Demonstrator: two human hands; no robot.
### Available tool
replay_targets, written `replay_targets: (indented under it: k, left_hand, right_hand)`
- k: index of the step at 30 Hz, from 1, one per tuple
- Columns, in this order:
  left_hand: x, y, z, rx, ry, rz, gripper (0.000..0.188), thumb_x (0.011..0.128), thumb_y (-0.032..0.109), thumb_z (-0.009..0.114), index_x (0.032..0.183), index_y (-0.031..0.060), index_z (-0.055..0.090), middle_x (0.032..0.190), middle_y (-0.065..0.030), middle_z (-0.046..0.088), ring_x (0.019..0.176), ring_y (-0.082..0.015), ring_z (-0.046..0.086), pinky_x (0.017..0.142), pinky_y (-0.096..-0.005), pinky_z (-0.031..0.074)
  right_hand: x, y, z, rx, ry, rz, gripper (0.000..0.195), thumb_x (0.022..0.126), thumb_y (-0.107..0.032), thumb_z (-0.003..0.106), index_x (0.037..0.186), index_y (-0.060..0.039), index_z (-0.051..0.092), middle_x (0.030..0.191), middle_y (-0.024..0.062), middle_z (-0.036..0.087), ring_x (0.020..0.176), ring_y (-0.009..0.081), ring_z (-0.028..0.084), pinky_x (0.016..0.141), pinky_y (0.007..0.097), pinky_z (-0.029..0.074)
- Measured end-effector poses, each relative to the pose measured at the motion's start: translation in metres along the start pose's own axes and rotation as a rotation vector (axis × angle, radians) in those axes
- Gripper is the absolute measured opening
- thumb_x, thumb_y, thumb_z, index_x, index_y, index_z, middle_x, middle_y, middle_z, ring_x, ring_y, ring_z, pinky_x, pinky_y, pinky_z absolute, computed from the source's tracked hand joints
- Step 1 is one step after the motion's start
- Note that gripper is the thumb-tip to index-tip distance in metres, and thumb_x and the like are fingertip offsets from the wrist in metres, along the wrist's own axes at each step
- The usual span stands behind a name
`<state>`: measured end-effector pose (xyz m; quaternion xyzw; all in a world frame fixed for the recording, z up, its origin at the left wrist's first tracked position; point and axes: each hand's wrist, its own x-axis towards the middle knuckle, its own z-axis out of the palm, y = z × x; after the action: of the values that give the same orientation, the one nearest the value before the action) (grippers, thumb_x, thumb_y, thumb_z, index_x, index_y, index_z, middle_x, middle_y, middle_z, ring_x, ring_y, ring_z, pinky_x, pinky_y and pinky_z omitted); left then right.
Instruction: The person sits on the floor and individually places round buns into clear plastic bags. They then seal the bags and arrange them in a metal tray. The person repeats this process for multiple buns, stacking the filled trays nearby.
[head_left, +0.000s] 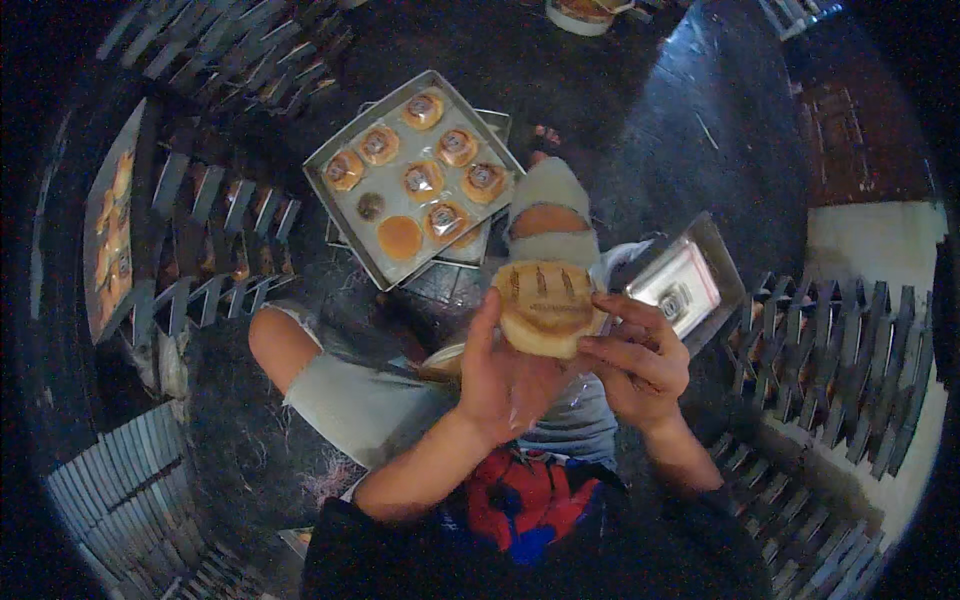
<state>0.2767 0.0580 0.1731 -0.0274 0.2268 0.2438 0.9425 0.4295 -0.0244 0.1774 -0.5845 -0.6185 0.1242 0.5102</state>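
A thick round bread (546, 304) with a browned top and dark marks on it is held up before me, above my leg. My left hand (514, 375) supports it from below, the thumb along its left edge. At its right edge, the fingers of my right hand (641, 356) touch the bread. Clear film seems to show near the right fingers, but how far it covers the bread is hard to see. Close beyond my right hand, a metal tray (721, 289) holds printed clear plastic packets (679, 292).
A square metal baking tray (347, 244) ahead carries several round breads (422, 180), most under printed clear film, and sits on other trays. Racks of stacked trays (217, 217) stand at left, with more stacked trays (832, 367) at right. A tub (581, 19) stands at the far edge.
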Motion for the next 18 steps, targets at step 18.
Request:
replay_targets:
  k: [18]
  left_hand:
    - [0.044,0.015,-0.035,1.023,0.190,0.680,0.009,0.093,0.010,0.063,0.089,0.0032,0.062,0.091,-0.0007,0.063,0.087,-0.0104,0.057,0.079,-0.0255,0.045]
  right_hand:
    - [-0.012,0.012,-0.012,0.314,0.495,0.813,0.011,0.086,-0.009,0.073,0.086,-0.0006,0.066,0.071,0.0034,0.066,0.053,0.0074,0.056,0.043,0.0228,0.043]
